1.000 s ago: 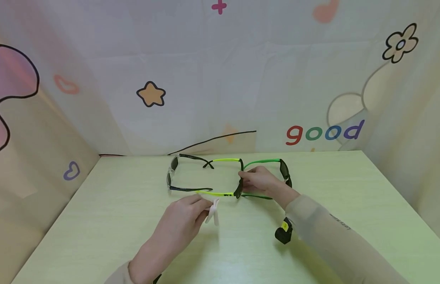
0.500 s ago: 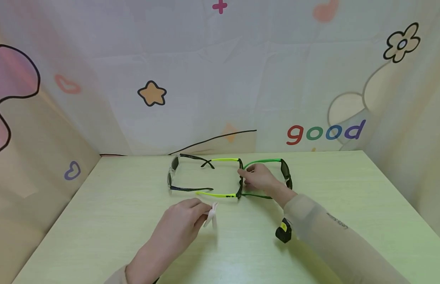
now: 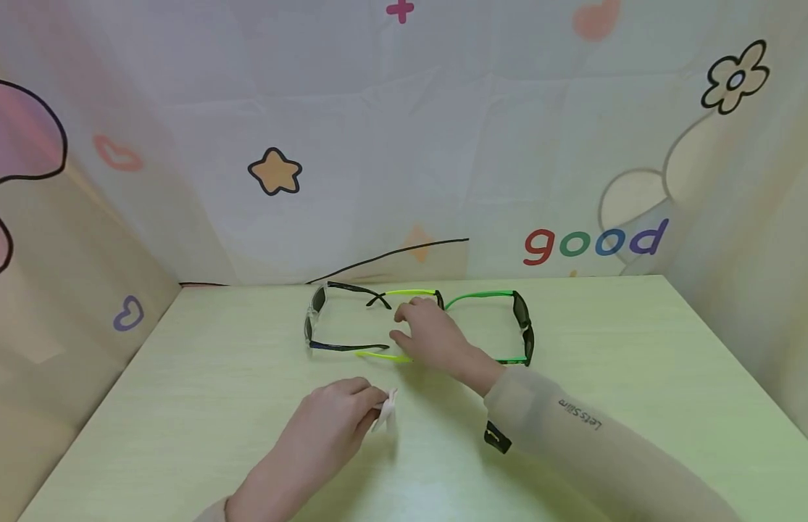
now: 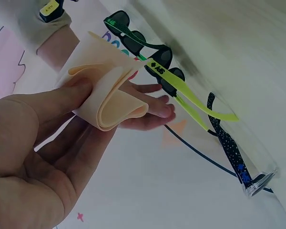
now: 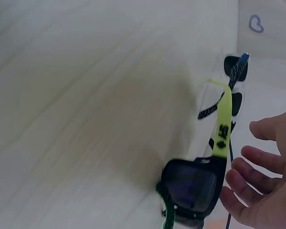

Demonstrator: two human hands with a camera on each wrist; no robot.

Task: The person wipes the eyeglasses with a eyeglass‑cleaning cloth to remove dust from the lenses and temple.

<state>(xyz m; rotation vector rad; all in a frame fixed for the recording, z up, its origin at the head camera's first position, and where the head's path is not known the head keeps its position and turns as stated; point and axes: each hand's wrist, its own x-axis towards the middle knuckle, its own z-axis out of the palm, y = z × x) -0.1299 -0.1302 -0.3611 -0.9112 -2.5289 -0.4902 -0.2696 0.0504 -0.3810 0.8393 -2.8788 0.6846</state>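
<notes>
My left hand [image 3: 322, 424] pinches a folded pale cloth [image 4: 102, 90] between thumb and fingers, above the near part of the table. My right hand [image 3: 436, 339] hovers over the middle pair of sunglasses, fingers spread and holding nothing. That pair has a black front and yellow temples [image 5: 224, 126]; in the head view the hand hides much of its front. To its right stand sunglasses with green temples [image 3: 485, 294] and dark lenses [image 3: 522, 319]. At the left are sunglasses with a clear frame and dark patterned temples [image 4: 233, 155], whose tips cross the yellow ones.
The pale wooden table [image 3: 182, 420] meets a printed curtain [image 3: 351, 145] behind the row of glasses, and more curtain hangs at both sides. A black band with a yellow label [image 4: 51, 9] sits at the right sleeve.
My right hand has released the front of the yellow-templed sunglasses and moved left, its fingers spreading. My left hand has sunk slightly with the cloth.
</notes>
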